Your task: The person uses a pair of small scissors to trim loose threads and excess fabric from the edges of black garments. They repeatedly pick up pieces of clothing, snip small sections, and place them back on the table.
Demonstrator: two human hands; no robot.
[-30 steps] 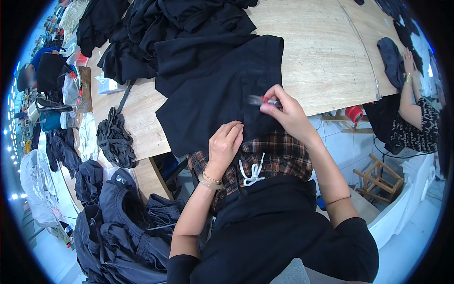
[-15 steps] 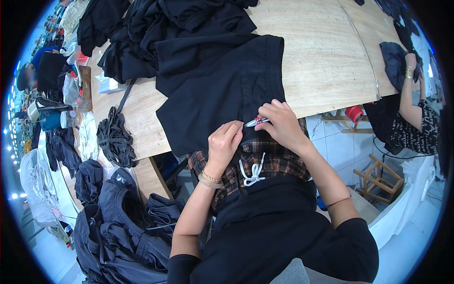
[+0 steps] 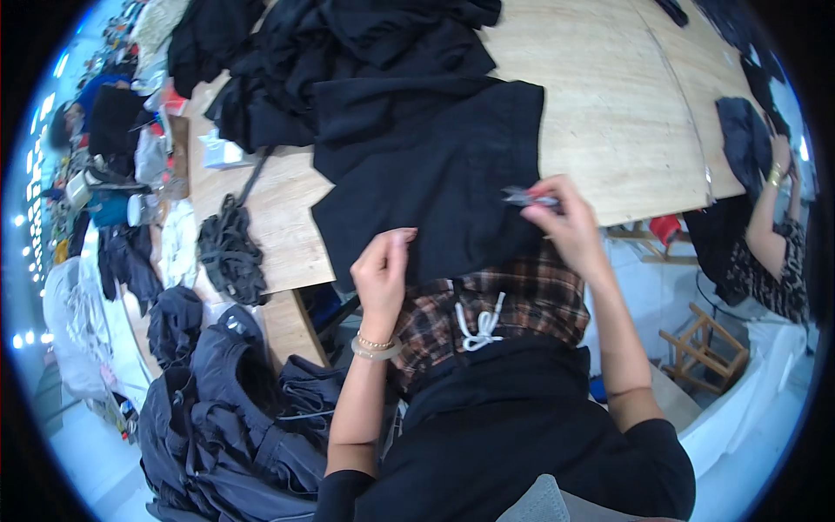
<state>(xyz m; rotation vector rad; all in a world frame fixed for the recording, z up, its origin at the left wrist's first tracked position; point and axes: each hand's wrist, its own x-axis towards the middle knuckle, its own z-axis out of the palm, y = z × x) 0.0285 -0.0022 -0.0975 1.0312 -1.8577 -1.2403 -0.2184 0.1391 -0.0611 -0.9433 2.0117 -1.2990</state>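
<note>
A: Any writing, any labels?

B: Pale letter-like marks ran over the black sleeve (image 3: 774, 274) of a co-worker at the right of the frame; too blurred to read. A white box (image 3: 224, 150) sat at upper left, its faces too small to make out.

A: Position of the garment?

B: The black garment (image 3: 417, 165) lay spread at the centre of the frame on the pale wood table (image 3: 609, 122). Its top met the dark pile (image 3: 383, 43); its lower part ran past the near edge, over plaid cloth (image 3: 522, 291) at the person's lap.

A: Grips?

B: Right hand (image 3: 567, 228): closed on snips (image 3: 515, 196) with red on them, tip pointing left, over the garment's right part. Left hand (image 3: 380, 271): fingers drawn together at the garment's lower left. Could not tell whether the fingertips pinched anything.

A: Edges and room?

B: Widest bare wood: from the garment's right edge toward the upper right, the near edge slanting upward there. On the left, a narrower bare strip separated the garment from a dark bundle (image 3: 231, 252). Dark clothes (image 3: 226, 418) crowded the lower left.
</note>
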